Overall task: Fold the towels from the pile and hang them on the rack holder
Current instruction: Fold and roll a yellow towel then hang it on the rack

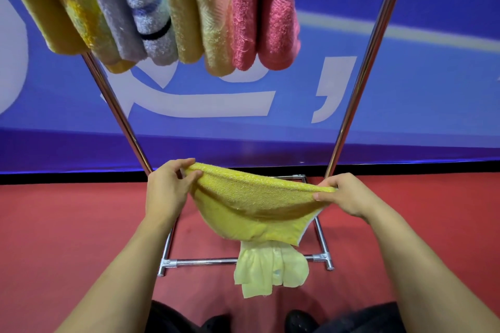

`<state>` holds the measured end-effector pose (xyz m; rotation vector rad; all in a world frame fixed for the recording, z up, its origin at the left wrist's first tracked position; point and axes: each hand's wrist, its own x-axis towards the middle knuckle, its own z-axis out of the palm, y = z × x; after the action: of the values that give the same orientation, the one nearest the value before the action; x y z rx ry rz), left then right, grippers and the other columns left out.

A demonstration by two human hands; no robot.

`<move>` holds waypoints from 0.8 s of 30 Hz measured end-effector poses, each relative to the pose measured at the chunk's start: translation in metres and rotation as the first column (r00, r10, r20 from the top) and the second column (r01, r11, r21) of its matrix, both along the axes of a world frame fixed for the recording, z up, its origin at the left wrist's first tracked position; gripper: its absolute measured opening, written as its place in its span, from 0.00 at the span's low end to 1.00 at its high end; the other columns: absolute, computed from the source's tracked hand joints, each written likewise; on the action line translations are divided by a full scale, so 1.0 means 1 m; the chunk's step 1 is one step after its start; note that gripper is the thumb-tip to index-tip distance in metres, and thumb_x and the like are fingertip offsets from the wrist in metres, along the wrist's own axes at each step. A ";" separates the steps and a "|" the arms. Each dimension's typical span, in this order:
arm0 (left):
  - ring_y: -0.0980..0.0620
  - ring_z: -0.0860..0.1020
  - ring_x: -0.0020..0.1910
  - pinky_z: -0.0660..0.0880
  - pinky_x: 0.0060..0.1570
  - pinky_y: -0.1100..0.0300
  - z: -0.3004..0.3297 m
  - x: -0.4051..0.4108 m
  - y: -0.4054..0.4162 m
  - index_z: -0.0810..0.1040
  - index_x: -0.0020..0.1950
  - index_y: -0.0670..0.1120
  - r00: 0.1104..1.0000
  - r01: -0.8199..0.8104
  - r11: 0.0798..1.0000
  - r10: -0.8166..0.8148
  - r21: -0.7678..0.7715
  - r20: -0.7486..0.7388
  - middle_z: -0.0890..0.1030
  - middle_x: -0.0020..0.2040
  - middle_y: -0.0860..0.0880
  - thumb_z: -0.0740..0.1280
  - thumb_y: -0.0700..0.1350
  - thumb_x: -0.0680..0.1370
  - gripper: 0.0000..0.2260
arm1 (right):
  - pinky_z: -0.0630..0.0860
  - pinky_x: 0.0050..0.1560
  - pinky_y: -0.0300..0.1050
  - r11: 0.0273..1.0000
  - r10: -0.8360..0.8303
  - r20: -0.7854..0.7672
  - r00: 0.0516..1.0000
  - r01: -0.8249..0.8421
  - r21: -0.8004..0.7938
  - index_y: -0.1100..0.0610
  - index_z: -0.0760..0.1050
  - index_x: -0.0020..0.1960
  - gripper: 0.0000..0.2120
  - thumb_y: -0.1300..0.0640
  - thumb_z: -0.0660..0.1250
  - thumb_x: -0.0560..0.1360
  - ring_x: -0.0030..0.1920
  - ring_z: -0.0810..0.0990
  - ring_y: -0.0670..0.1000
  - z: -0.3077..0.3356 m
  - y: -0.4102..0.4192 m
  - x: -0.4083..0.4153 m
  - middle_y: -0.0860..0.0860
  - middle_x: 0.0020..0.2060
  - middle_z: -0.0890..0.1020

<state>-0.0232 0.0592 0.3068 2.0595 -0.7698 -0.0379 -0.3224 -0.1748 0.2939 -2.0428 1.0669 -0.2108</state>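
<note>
From the head camera, looking forward and down, a person held a yellow towel (251, 203) stretched between both hands in front of a chrome rack holder (359, 84). The towel's long axis ran left to right, roughly level, with its top edge pulled fairly taut and sagging a little in the middle. Below that edge the cloth hung down in a rounded fold, and a paler, thinner part trailed from the bottom toward the floor.

The left hand (169, 189) pinched the towel's left end between thumb and curled fingers, knuckles turned up and toward the rack. The right hand (343, 194) pinched the right end, thumb lying along the near side of the edge and fingers tucked behind it. Both forearms reached forward from the bottom corners of the view, bare and angled inward.

Along the top of the view, folded towels already hung side by side: mustard, yellow-patterned, grey, a striped grey one, two peach ones and two pink towels (265, 13). The rack's base bars stood on a red floor (67, 224), with a blue banner (433, 94) with white lettering behind.
</note>
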 end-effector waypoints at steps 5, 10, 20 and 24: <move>0.46 0.83 0.50 0.79 0.56 0.49 0.003 -0.004 -0.002 0.86 0.54 0.48 0.992 -0.054 0.998 0.051 0.025 0.116 0.86 0.48 0.48 0.77 0.46 0.74 0.09 | 0.76 0.44 0.46 0.994 0.080 -0.080 0.994 -0.086 -0.074 0.54 0.85 0.42 0.08 0.51 0.73 0.77 0.40 0.83 0.56 0.001 0.000 0.001 0.57 0.39 0.86; 0.46 0.78 0.48 0.71 0.49 0.54 0.001 0.000 -0.002 0.82 0.47 0.46 0.989 -0.026 0.995 0.012 0.097 0.145 0.77 0.49 0.49 0.74 0.40 0.75 0.03 | 0.72 0.64 0.48 0.978 0.092 -0.029 0.995 -0.095 -0.186 0.54 0.84 0.44 0.06 0.53 0.73 0.77 0.56 0.78 0.54 0.003 -0.003 -0.003 0.54 0.52 0.80; 0.57 0.80 0.38 0.77 0.44 0.64 0.001 0.005 0.001 0.84 0.47 0.41 0.900 0.108 0.958 -0.208 -0.267 -0.383 0.85 0.39 0.50 0.78 0.39 0.73 0.05 | 0.74 0.40 0.40 0.949 -0.299 0.461 0.835 0.310 0.054 0.58 0.84 0.41 0.09 0.53 0.80 0.70 0.35 0.80 0.47 0.023 -0.005 -0.016 0.52 0.36 0.86; 0.56 0.82 0.41 0.81 0.47 0.63 0.001 0.004 -0.001 0.86 0.48 0.42 0.856 0.072 0.943 -0.225 -0.324 -0.466 0.87 0.39 0.51 0.74 0.41 0.77 0.02 | 0.77 0.34 0.37 0.923 -0.382 0.516 0.767 0.340 0.177 0.61 0.83 0.40 0.09 0.55 0.79 0.71 0.30 0.78 0.46 0.020 -0.009 -0.013 0.51 0.30 0.82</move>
<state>-0.0195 0.0583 0.3083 1.5946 -0.5655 -0.4980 -0.3356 -0.1840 0.3136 -1.5408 1.0632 -0.8861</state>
